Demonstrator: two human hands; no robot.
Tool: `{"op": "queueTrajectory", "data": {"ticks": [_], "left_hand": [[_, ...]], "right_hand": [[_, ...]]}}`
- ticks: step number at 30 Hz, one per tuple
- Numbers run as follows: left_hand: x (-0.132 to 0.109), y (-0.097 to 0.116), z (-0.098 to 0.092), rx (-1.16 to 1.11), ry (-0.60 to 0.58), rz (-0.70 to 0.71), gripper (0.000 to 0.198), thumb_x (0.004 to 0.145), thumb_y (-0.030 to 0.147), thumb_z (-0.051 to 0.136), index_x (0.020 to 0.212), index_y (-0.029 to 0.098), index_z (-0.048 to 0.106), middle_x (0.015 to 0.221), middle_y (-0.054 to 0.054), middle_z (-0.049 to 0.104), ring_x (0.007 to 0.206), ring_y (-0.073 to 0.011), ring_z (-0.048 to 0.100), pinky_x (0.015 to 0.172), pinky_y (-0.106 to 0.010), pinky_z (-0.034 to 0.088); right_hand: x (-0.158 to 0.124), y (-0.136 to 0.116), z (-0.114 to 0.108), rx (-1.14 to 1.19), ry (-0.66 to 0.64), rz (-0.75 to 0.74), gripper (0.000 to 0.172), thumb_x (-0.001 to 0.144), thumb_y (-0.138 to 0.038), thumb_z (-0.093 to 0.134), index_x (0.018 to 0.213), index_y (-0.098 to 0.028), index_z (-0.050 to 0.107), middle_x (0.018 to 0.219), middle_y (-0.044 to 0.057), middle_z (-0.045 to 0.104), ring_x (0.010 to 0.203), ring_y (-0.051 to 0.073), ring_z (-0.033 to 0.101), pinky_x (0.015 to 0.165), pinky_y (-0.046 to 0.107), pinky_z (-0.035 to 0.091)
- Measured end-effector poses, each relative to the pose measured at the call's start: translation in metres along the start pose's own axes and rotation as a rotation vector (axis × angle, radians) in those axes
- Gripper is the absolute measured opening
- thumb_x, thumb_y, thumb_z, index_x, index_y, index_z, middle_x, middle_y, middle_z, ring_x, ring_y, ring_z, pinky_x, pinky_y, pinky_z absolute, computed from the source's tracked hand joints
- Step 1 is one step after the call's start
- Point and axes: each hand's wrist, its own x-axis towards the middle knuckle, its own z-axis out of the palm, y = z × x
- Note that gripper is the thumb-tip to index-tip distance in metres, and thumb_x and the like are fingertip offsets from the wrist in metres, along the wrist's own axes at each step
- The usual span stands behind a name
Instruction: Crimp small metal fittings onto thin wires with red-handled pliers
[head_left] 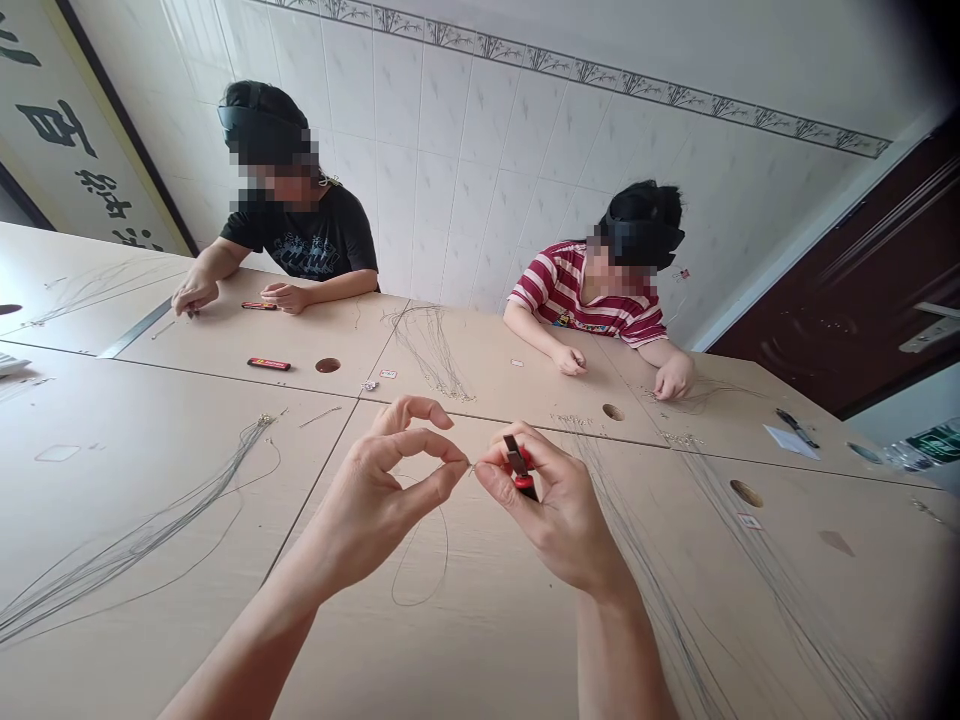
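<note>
Thumb and index finger of my left hand [397, 480] pinch the end of a thin cord [448, 545], whose loop hangs down over the table. Close against those fingertips, my right hand [551, 500] pinches a tiny metal piece [470, 468] at the cord's end, too small to make out fully. Tucked in my right hand is a small pair of pliers [517, 465] with dark jaws and red-and-black handles. The jaws point upward, apart from the cord end. My left hand's other fingers are raised and curled.
A bundle of cords [172, 510] lies at left; more cords [637, 540] run along the right. Two co-workers [300, 230] [600, 290] sit across the table [465, 650]. A red-and-black knife-like case [269, 364], a steel ruler [139, 328] and round table holes [328, 366] lie beyond.
</note>
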Motion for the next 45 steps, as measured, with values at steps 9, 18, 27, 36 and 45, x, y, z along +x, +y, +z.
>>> {"op": "queueTrajectory", "data": {"ticks": [9, 18, 27, 36, 45], "left_hand": [[0.0006, 0.0034, -0.0016, 0.027, -0.008, -0.034, 0.015, 0.089, 0.032, 0.060, 0.081, 0.027, 0.071, 0.111, -0.004, 0.054, 0.109, -0.0247, 0.055, 0.077, -0.034, 0.052], [0.0031, -0.0001, -0.0080, -0.096, 0.016, -0.028, 0.015, 0.091, 0.028, 0.057, 0.099, 0.030, 0.069, 0.113, -0.001, 0.066, 0.110, -0.0220, 0.059, 0.087, -0.034, 0.050], [0.0033, -0.0032, -0.0057, -0.127, -0.122, -0.066, 0.013, 0.092, 0.030, 0.058, 0.097, 0.027, 0.069, 0.094, 0.001, 0.072, 0.091, -0.0187, 0.064, 0.084, -0.034, 0.049], [0.0033, -0.0011, -0.0030, -0.091, -0.142, -0.046, 0.015, 0.092, 0.033, 0.057, 0.084, 0.024, 0.066, 0.085, 0.001, 0.066, 0.080, -0.0152, 0.057, 0.075, -0.030, 0.047], [0.0009, 0.0019, -0.0041, -0.090, -0.100, -0.068, 0.013, 0.089, 0.035, 0.062, 0.096, 0.025, 0.067, 0.099, 0.000, 0.070, 0.097, -0.0185, 0.062, 0.075, -0.027, 0.050]], "right_hand": [[0.0004, -0.0034, -0.0015, -0.013, -0.029, 0.013, 0.023, 0.094, -0.034, 0.055, 0.075, -0.022, 0.048, 0.076, -0.001, 0.047, 0.067, 0.012, 0.045, 0.060, 0.024, 0.039], [0.0002, -0.0021, -0.0020, -0.036, -0.057, 0.018, 0.024, 0.094, -0.035, 0.054, 0.075, -0.022, 0.046, 0.077, -0.001, 0.047, 0.068, 0.012, 0.045, 0.060, 0.025, 0.038], [0.0001, -0.0028, -0.0036, 0.015, -0.099, 0.023, 0.021, 0.095, -0.030, 0.052, 0.076, -0.021, 0.046, 0.079, -0.001, 0.047, 0.068, 0.011, 0.043, 0.058, 0.024, 0.034], [-0.0009, -0.0009, -0.0045, 0.091, -0.110, 0.016, 0.021, 0.097, -0.029, 0.050, 0.077, -0.022, 0.045, 0.079, -0.002, 0.043, 0.067, 0.011, 0.039, 0.058, 0.024, 0.033], [-0.0002, 0.0008, -0.0031, 0.097, -0.108, 0.024, 0.022, 0.096, -0.030, 0.052, 0.077, -0.021, 0.046, 0.078, -0.002, 0.043, 0.069, 0.010, 0.040, 0.060, 0.023, 0.034]]}}
